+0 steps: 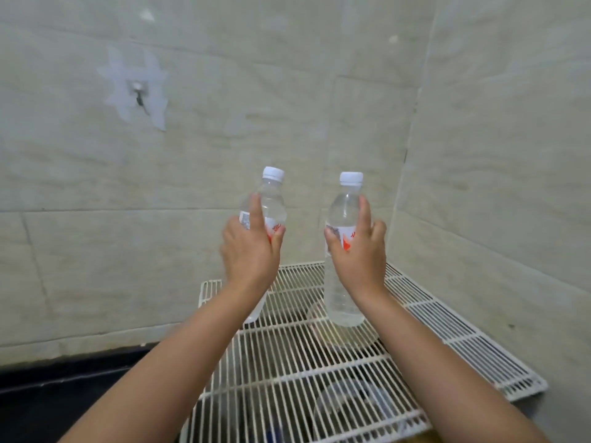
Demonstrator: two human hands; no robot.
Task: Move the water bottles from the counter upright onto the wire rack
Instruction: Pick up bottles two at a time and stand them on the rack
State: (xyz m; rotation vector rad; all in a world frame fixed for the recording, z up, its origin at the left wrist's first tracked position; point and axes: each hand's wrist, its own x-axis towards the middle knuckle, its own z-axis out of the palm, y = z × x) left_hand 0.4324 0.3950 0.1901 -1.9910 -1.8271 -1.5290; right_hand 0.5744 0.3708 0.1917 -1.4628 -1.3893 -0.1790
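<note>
The left hand (249,247) curls its grip round the label of the left bottle (270,203), which tilts slightly. The right hand (359,251) grips the right bottle (343,215), upright. Both bottle bases sit at the wire rack (319,356) near the tiled corner.
</note>
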